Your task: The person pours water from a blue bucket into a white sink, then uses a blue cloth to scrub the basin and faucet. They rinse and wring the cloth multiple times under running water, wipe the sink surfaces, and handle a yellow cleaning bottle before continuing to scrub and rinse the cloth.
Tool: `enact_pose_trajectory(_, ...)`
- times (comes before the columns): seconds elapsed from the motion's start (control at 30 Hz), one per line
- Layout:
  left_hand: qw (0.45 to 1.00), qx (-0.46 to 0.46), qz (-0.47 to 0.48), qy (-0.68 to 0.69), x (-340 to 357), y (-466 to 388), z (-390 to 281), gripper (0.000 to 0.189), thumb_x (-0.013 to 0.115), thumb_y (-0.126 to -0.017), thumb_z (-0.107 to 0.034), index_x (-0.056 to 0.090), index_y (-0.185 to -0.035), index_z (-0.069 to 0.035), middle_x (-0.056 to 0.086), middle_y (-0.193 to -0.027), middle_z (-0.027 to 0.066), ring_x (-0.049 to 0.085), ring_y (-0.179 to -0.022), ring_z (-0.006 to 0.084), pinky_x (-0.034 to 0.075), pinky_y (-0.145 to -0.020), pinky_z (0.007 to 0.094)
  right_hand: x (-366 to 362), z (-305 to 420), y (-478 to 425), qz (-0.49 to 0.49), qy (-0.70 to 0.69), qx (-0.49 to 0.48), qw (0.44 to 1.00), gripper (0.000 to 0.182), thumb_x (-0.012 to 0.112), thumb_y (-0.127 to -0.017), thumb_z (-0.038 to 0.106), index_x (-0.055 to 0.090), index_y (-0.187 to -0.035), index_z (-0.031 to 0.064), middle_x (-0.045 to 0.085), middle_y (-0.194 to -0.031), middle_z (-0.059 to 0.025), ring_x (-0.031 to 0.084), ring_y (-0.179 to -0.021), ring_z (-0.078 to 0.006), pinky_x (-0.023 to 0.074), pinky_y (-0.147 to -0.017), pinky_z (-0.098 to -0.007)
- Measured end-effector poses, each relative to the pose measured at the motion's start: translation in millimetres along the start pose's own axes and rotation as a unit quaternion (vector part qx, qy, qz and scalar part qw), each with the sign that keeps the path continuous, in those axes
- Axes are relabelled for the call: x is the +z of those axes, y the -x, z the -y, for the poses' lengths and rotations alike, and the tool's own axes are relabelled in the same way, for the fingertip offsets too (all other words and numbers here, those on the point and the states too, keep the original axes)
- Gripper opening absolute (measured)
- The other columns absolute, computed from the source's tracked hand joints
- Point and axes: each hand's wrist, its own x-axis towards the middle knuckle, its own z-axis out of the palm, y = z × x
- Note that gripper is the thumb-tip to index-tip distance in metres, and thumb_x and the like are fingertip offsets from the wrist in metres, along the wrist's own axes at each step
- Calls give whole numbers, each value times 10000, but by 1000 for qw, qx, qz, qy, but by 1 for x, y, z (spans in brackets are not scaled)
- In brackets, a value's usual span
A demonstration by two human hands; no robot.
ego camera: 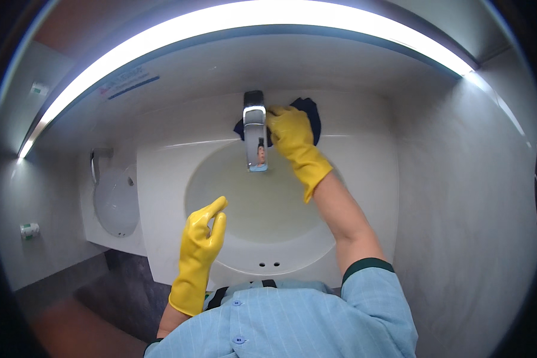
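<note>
My right hand (291,127), in a yellow rubber glove, presses on a dark blue cloth (312,117) behind the basin, just right of the chrome faucet (255,134). Part of the cloth shows on the faucet's left side; the faucet and my glove hide the rest. My left hand (206,226), also in a yellow rubber glove, hovers over the left front rim of the white washbasin (268,264). Its thumb and fingers are apart, and they hold nothing. Cloudy water (264,206) stands in the basin.
A second, lower washbasin (116,203) with its own faucet (94,165) lies at the left. A grey wall (452,201) closes off the right side. Behind the counter (367,179) runs a bright light strip (268,12). A small white-and-green item (29,231) shows at the far left.
</note>
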Motion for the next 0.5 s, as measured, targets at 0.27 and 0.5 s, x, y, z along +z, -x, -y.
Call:
enact_pose_trajectory(0.27, 995, -70, -26, 68, -15, 6, 23, 293, 672, -1015, -70, 748, -1295, -25, 781, -1228, 143, 724, -1073, 198, 538, -820, 273, -48, -45, 1, -123, -99, 181, 971, 410, 692, -893, 36, 746, -1297, 84, 759, -1164, -189, 692, -1126, -390, 530, -1030, -446)
enact_pose_trajectory(0.5, 998, -24, 11, 50, -5, -2, 19, 283, 669, -1015, -73, 747, -1277, 0, 780, -1221, 160, 737, -1106, 255, 562, -947, 336, -90, 66, 2, -180, -176, -55, 966, 515, 792, -800, 30, 727, -1310, 53, 678, -1315, -212, 656, -1167, -413, 534, -1044, -480)
